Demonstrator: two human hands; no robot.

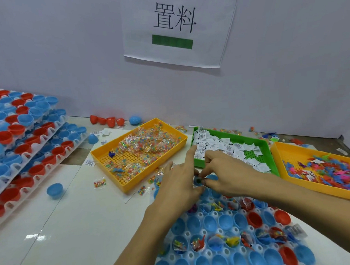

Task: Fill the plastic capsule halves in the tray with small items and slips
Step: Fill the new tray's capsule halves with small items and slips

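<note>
- My left hand and right hand meet over the far edge of the white tray of capsule halves, fingertips nearly touching.
- Between them sits a blue capsule half with something dark inside; my right fingers curl in and pinch at it, though I cannot tell what the small item is.
- My left thumb and middle fingers steady that capsule's rim, while my left index finger sticks out straight towards the green tray.
- The tray under my wrists holds blue and red halves; some rows already carry colourful toys and slips, others are bare.
- Beyond my hands: a yellow tray of bead packets, a green tray of white slips, and to the right a yellow tray of little plastic figures.
- Stacked trays of halves lie on the left.
</note>
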